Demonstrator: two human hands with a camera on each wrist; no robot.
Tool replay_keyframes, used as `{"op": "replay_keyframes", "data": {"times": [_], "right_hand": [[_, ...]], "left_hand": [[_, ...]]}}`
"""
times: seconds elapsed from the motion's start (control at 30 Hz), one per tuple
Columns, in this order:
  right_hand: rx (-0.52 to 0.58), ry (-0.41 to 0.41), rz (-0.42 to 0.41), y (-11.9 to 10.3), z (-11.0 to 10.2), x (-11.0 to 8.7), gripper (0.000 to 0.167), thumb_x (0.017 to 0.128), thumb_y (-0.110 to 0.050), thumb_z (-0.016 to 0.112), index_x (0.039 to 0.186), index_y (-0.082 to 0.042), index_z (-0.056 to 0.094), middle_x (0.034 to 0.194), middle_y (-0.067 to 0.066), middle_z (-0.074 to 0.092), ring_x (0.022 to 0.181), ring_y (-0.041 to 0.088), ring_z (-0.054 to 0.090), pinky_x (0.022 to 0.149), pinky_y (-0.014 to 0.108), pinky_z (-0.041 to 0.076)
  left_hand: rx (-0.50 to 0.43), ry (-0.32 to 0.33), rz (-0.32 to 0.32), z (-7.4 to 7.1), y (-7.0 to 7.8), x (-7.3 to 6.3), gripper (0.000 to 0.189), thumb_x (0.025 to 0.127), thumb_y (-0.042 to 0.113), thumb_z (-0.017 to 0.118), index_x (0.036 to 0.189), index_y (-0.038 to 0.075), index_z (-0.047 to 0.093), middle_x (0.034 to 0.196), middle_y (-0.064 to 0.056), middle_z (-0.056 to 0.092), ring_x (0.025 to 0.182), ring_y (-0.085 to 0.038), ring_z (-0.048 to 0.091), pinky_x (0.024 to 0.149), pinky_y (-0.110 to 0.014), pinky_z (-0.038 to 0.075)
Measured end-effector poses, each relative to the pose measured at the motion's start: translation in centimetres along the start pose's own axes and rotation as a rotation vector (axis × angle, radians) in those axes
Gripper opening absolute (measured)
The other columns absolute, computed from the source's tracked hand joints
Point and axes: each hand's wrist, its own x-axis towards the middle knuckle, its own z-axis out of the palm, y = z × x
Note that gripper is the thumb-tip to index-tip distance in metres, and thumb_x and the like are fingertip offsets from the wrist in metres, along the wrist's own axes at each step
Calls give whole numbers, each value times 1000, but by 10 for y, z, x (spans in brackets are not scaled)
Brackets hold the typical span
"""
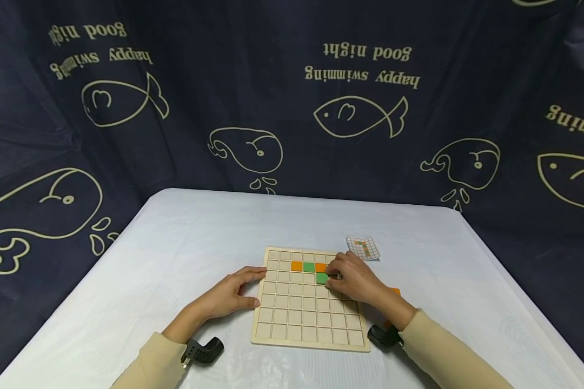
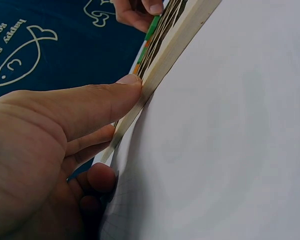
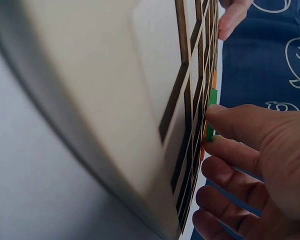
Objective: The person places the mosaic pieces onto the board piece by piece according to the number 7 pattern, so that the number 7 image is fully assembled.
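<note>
A square wooden grid board point(image 1: 302, 319) lies on the table. At its left edge, my left hand point(image 1: 226, 294) rests with thumb and fingers extended against the side; the left wrist view shows the thumb point(image 2: 105, 102) touching the rim. My right hand point(image 1: 355, 278) is over the upper right of the board and pinches a green tile point(image 1: 322, 278) between thumb and forefinger. In the right wrist view that green tile point(image 3: 212, 112) stands a little proud of the grid. Just above it, an orange tile point(image 1: 297, 266), another green tile point(image 1: 309, 267) and a second orange tile point(image 1: 320, 267) form a row.
A small printed card point(image 1: 363, 248) with a coloured grid pattern lies beyond the board's upper right corner. More orange pieces point(image 1: 395, 291) show partly beneath the right forearm. The white-covered table point(image 1: 214, 216) ends at a dark curtain point(image 1: 272, 81).
</note>
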Motion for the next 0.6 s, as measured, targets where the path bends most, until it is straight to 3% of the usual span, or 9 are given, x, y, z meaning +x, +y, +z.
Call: {"op": "replay_keyframes", "data": {"times": [0.23, 0.6], "right_hand": [[-15, 17, -16, 1, 2, 0, 17, 79, -26, 76, 93, -16, 73, 85, -6, 59, 74, 7, 39, 65, 24, 36], [-30, 42, -46, 2, 3, 0, 18, 78, -26, 76, 93, -16, 74, 83, -5, 58, 72, 7, 39, 63, 23, 35]], "left_hand": [[-14, -19, 9, -1, 0, 0, 65, 84, 24, 71, 141, 9, 44, 152, -3, 35, 143, -30, 26, 110, -56, 26], [-28, -20, -3, 0, 1, 0, 66, 83, 24, 71, 142, 9, 43, 152, -3, 35, 143, -30, 25, 110, -55, 26]]}}
